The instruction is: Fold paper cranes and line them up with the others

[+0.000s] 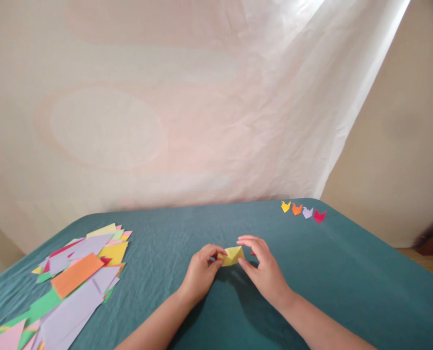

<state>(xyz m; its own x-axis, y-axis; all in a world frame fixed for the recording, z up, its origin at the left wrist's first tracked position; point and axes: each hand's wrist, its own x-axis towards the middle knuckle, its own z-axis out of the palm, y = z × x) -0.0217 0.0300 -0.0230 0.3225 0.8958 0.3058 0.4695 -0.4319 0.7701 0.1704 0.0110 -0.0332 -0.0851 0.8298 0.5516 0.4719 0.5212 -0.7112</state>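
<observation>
A small folded yellow paper [232,254] is held just above the teal tablecloth [311,272], between both of my hands. My left hand [200,272] pinches its left end with thumb and fingers closed. My right hand [263,265] grips its right end, fingers curled over the top edge and thumb underneath. The paper shows a creased triangular flap on top.
A loose pile of coloured paper sheets [74,282], lilac, orange, yellow, green and pink, lies at the left of the table. Several small folded paper figures [303,211] stand in a row at the far right edge. A pale sheet hangs behind the table.
</observation>
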